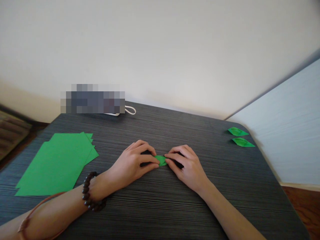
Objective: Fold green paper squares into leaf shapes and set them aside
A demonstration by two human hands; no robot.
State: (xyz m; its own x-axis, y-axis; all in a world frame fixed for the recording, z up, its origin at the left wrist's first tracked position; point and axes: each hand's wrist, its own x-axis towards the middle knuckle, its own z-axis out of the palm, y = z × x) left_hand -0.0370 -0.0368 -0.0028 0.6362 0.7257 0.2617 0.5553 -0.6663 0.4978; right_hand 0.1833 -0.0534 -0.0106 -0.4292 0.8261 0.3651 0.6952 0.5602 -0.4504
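Note:
Between my two hands, low over the middle of the dark table, is a small piece of folded green paper [162, 161]. The fingertips of my left hand [136, 158] are closed on its left end. From the other side, my right hand [186, 163] pinches its right end between thumb and fingers. Both ends of the paper are partly hidden by my fingertips. On my left wrist sits a dark beaded bracelet [87, 193].
Sheets of green paper [57, 163] lie in a loose stack at the left. Two folded green paper boats [238, 131] rest near the right edge. A blurred-out object with a white loop [131, 110] stands at the back of the table [160, 206], against the wall [160, 50].

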